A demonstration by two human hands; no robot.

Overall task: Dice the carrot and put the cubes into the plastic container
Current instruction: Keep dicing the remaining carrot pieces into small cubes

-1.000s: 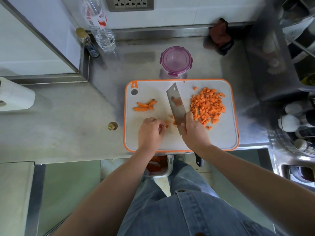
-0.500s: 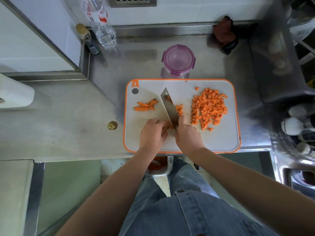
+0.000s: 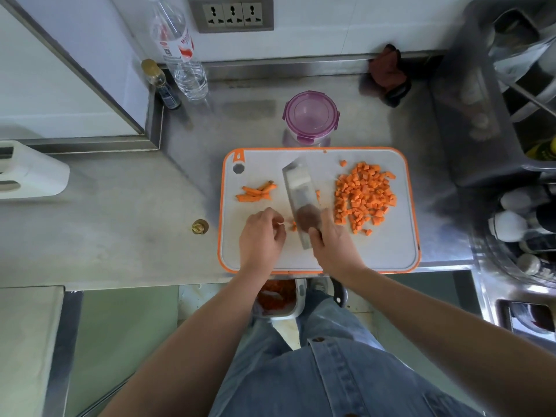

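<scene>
The right hand [image 3: 334,246] is wrapped round the broad steel cleaver [image 3: 301,197], whose blade tilts up beyond its knuckles. The left hand [image 3: 261,236] has its fingers bent inward; I cannot tell if they pinch anything. Small orange carrot bits [image 3: 293,226] lie between its fingertips and the blade, with thin carrot sticks [image 3: 255,192] ahead of them. Carrot is probably stiff, light and prone to rolling, so bunch the sticks and pin them from above, fingertips tucked
</scene>
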